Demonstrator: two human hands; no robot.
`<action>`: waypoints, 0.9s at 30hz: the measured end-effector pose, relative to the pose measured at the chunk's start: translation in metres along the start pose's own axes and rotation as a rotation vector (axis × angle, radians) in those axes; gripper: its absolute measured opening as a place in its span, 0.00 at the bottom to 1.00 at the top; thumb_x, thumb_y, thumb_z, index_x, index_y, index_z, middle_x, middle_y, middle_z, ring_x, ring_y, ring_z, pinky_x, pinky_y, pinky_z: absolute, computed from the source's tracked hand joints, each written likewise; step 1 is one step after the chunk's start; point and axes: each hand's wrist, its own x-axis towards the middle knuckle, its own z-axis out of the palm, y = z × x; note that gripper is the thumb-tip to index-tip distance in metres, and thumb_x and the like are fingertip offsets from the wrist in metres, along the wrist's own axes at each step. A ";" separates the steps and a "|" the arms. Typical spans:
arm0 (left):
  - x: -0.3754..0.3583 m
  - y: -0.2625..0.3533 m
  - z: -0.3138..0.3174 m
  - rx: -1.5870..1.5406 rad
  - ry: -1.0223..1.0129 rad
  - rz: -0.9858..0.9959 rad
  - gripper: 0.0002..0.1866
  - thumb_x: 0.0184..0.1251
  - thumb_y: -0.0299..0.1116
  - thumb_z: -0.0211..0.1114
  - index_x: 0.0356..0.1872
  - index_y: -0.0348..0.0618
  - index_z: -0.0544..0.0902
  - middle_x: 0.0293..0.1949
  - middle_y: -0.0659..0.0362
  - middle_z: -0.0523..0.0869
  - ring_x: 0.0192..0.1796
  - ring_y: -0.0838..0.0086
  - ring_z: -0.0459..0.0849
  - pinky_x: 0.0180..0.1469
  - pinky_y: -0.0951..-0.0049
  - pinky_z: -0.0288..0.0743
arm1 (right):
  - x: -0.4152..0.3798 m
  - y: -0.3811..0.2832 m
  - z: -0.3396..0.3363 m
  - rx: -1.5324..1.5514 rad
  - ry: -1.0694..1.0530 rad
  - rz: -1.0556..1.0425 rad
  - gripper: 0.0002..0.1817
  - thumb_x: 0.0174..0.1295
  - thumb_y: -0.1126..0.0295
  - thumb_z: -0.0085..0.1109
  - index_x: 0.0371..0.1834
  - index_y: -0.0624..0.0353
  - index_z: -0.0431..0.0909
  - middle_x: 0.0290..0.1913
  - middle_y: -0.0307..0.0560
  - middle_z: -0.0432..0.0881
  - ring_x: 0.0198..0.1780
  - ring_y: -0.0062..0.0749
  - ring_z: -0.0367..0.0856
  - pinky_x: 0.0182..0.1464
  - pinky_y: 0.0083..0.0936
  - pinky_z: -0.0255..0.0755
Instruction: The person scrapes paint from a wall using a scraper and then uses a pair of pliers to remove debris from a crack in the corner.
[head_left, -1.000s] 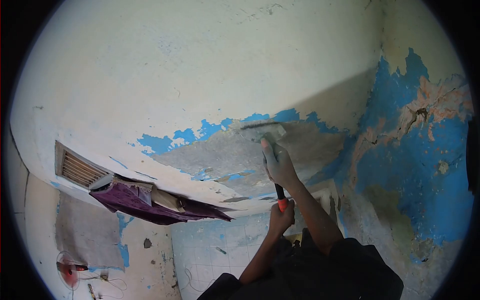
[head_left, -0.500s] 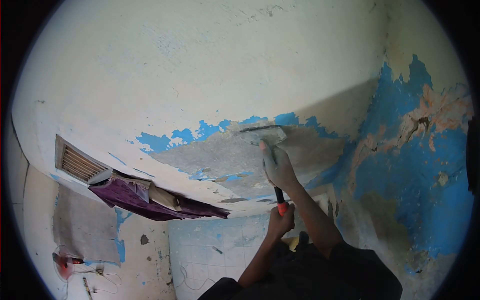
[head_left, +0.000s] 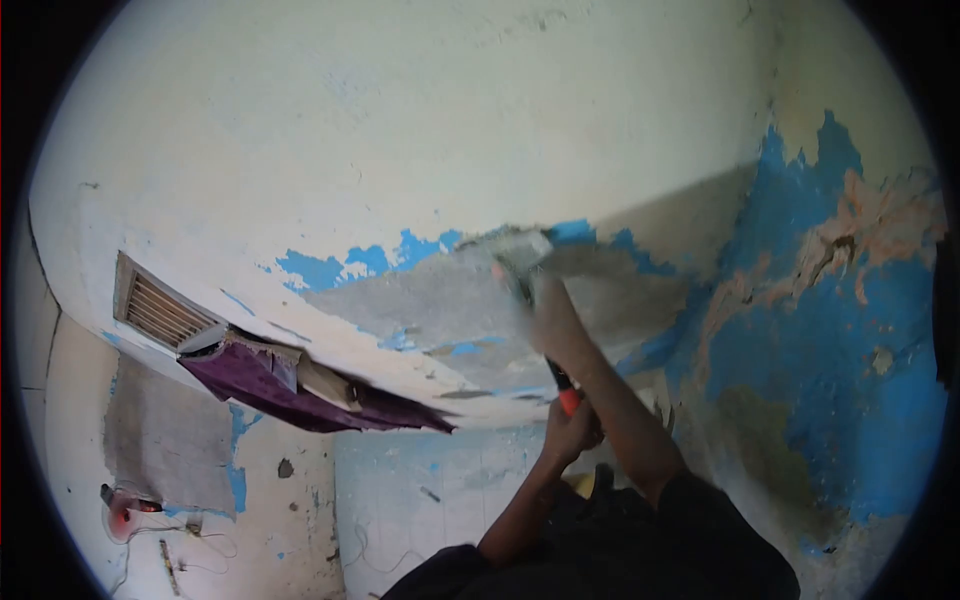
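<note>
A wide-bladed scraper [head_left: 520, 248] is pressed to the wall where peeling cream and blue paint borders bare grey plaster. My right hand [head_left: 552, 315] is wrapped round its shaft just below the blade, slightly smeared by motion. Lower down, my left hand [head_left: 572, 430] grips the red and black handle [head_left: 569, 400]. Blue paint patches [head_left: 370, 262] with ragged edges lie left of the blade. The bare plaster [head_left: 620, 300] spreads below and to both sides of it.
On the left, a slatted vent [head_left: 165, 308] sits above a purple cloth [head_left: 290, 390] hanging over an opening. A red fan-like object [head_left: 122, 515] and cables are at lower left. The right wall [head_left: 830, 340] has peeling blue paint and a crack. Pale tiles [head_left: 430, 490] show below.
The scraper and both hands have shifted slightly, with the blade moving up and left against the paint edge. The view has tilted a little.
</note>
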 end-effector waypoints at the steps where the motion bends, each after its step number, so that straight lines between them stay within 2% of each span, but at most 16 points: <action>1: -0.002 -0.007 0.002 -0.070 -0.034 0.013 0.16 0.72 0.41 0.56 0.28 0.41 0.72 0.16 0.63 0.72 0.14 0.79 0.71 0.16 0.75 0.62 | -0.002 -0.004 0.001 -0.047 -0.036 0.020 0.19 0.71 0.60 0.54 0.36 0.70 0.79 0.18 0.58 0.72 0.21 0.30 0.67 0.28 0.35 0.65; 3: -0.006 -0.004 0.010 -0.130 -0.100 -0.007 0.15 0.73 0.41 0.56 0.29 0.40 0.73 0.15 0.64 0.72 0.14 0.79 0.70 0.16 0.76 0.60 | -0.014 0.005 0.004 0.081 0.047 -0.026 0.19 0.70 0.61 0.55 0.34 0.71 0.77 0.19 0.60 0.72 0.21 0.33 0.70 0.28 0.37 0.65; 4: -0.005 0.003 0.016 -0.105 -0.049 0.021 0.15 0.73 0.41 0.56 0.29 0.41 0.73 0.15 0.64 0.71 0.13 0.80 0.69 0.15 0.76 0.59 | -0.014 0.014 0.007 0.139 0.080 -0.057 0.19 0.70 0.61 0.55 0.32 0.71 0.77 0.19 0.62 0.73 0.21 0.34 0.71 0.28 0.37 0.66; 6: -0.002 0.014 0.021 -0.048 0.073 0.056 0.15 0.72 0.40 0.56 0.29 0.41 0.73 0.14 0.65 0.69 0.13 0.81 0.66 0.15 0.76 0.58 | 0.003 0.024 0.020 0.078 0.127 -0.269 0.19 0.71 0.61 0.54 0.35 0.72 0.78 0.21 0.63 0.74 0.22 0.37 0.74 0.29 0.38 0.66; 7: 0.002 0.011 0.014 -0.045 -0.022 0.115 0.15 0.72 0.40 0.56 0.30 0.40 0.72 0.15 0.65 0.68 0.13 0.81 0.66 0.15 0.76 0.58 | 0.008 0.011 0.014 0.015 0.043 -0.216 0.19 0.71 0.61 0.53 0.36 0.72 0.78 0.21 0.63 0.74 0.22 0.38 0.73 0.29 0.38 0.66; 8: -0.001 0.003 0.010 -0.086 -0.039 0.080 0.15 0.72 0.40 0.56 0.30 0.40 0.73 0.15 0.65 0.70 0.13 0.81 0.67 0.16 0.76 0.58 | 0.009 0.000 0.011 -0.046 -0.040 -0.165 0.19 0.71 0.61 0.53 0.37 0.72 0.77 0.22 0.64 0.74 0.21 0.40 0.73 0.28 0.38 0.66; 9: 0.000 -0.005 0.014 -0.134 -0.063 0.056 0.15 0.72 0.40 0.55 0.31 0.39 0.73 0.16 0.64 0.71 0.14 0.81 0.68 0.16 0.77 0.59 | 0.003 -0.003 0.006 0.019 -0.049 -0.077 0.19 0.71 0.61 0.53 0.38 0.72 0.78 0.21 0.64 0.73 0.21 0.41 0.73 0.29 0.39 0.66; 11: 0.003 -0.020 0.013 -0.194 -0.130 -0.002 0.15 0.72 0.41 0.55 0.31 0.39 0.73 0.16 0.63 0.73 0.15 0.80 0.71 0.16 0.77 0.60 | -0.005 0.004 0.008 0.112 -0.016 -0.097 0.19 0.70 0.61 0.54 0.35 0.72 0.77 0.21 0.64 0.72 0.21 0.41 0.71 0.28 0.39 0.65; 12: 0.005 -0.012 0.016 -0.166 -0.073 0.091 0.15 0.72 0.41 0.55 0.31 0.40 0.73 0.16 0.64 0.72 0.15 0.81 0.70 0.16 0.77 0.59 | -0.007 0.008 0.008 0.157 -0.004 -0.107 0.19 0.70 0.61 0.55 0.33 0.71 0.76 0.21 0.65 0.71 0.21 0.41 0.70 0.28 0.39 0.65; 15: 0.011 0.029 0.008 -0.091 0.033 0.291 0.15 0.74 0.41 0.55 0.29 0.41 0.70 0.15 0.65 0.69 0.14 0.81 0.68 0.15 0.77 0.58 | 0.025 -0.033 0.021 -0.030 -0.055 -0.231 0.15 0.69 0.65 0.56 0.33 0.69 0.76 0.22 0.58 0.73 0.22 0.38 0.68 0.28 0.36 0.64; 17: 0.005 0.030 -0.003 -0.142 0.034 0.209 0.15 0.74 0.41 0.55 0.29 0.41 0.71 0.15 0.65 0.69 0.13 0.80 0.69 0.15 0.77 0.58 | 0.029 0.015 0.065 -0.083 0.347 -0.644 0.19 0.71 0.60 0.53 0.32 0.68 0.75 0.20 0.50 0.69 0.21 0.36 0.64 0.26 0.35 0.61; 19: 0.005 0.022 -0.011 -0.170 0.005 0.180 0.15 0.74 0.41 0.55 0.30 0.42 0.71 0.14 0.65 0.68 0.12 0.80 0.67 0.14 0.76 0.58 | 0.014 -0.009 0.050 -0.007 0.203 -0.577 0.21 0.72 0.54 0.52 0.30 0.63 0.72 0.18 0.40 0.66 0.22 0.30 0.65 0.25 0.34 0.62; 21: 0.007 -0.005 -0.035 -0.101 0.010 0.132 0.16 0.73 0.42 0.56 0.27 0.42 0.71 0.14 0.64 0.71 0.12 0.78 0.69 0.15 0.75 0.60 | 0.003 0.027 0.057 0.179 -0.035 -0.216 0.22 0.73 0.51 0.49 0.29 0.57 0.68 0.18 0.36 0.65 0.19 0.23 0.67 0.21 0.28 0.63; 23: 0.000 -0.010 -0.043 0.059 0.057 0.123 0.17 0.73 0.42 0.58 0.27 0.42 0.72 0.14 0.64 0.71 0.12 0.78 0.70 0.15 0.75 0.62 | -0.026 0.011 0.032 0.622 -0.279 0.328 0.22 0.74 0.48 0.45 0.30 0.54 0.66 0.18 0.32 0.63 0.15 0.16 0.63 0.17 0.20 0.60; 25: -0.008 -0.001 -0.041 0.234 0.117 0.101 0.16 0.73 0.43 0.58 0.30 0.41 0.74 0.15 0.64 0.70 0.12 0.79 0.69 0.16 0.76 0.63 | -0.046 0.029 0.032 0.722 -0.224 0.249 0.23 0.74 0.44 0.42 0.31 0.53 0.66 0.18 0.31 0.62 0.11 0.15 0.57 0.14 0.17 0.52; 27: -0.010 0.005 -0.045 0.344 0.088 0.047 0.16 0.72 0.44 0.58 0.32 0.40 0.74 0.17 0.64 0.72 0.14 0.80 0.71 0.17 0.76 0.65 | -0.063 0.035 0.022 0.847 -0.214 0.341 0.22 0.74 0.45 0.42 0.32 0.52 0.66 0.17 0.30 0.61 0.12 0.13 0.56 0.14 0.15 0.52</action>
